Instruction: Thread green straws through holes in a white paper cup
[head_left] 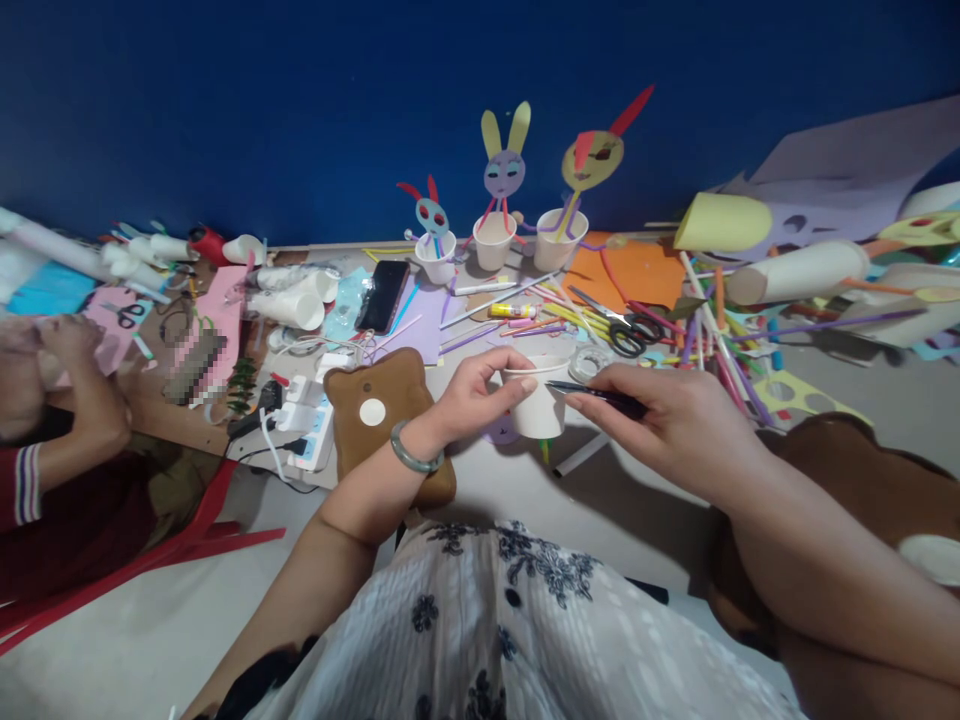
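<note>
My left hand (491, 390) is wrapped round a white paper cup (541, 410), with its thumb on the outer wall and fingers over the rim. The cup is upright just above the table, and a bit of green and yellow shows below its base. My right hand (660, 415) grips a slim black pen-like tool (600, 393). Its pointed tip meets or nearly meets the cup's side; whether it is a pen or a blade I cannot tell. Behind the cup lies a roll of clear tape (589, 362). A purple paper piece (501, 430) is partly hidden beside the cup.
At the back stand several cups with paper rabbit figures (491, 240). Scissors (630, 330), a glue stick (511, 311) and a phone (384, 296) lie in front. A brown bear-shaped board (379, 410) and a power strip (315, 430) are left. Another person's arm (82, 400) rests farther left.
</note>
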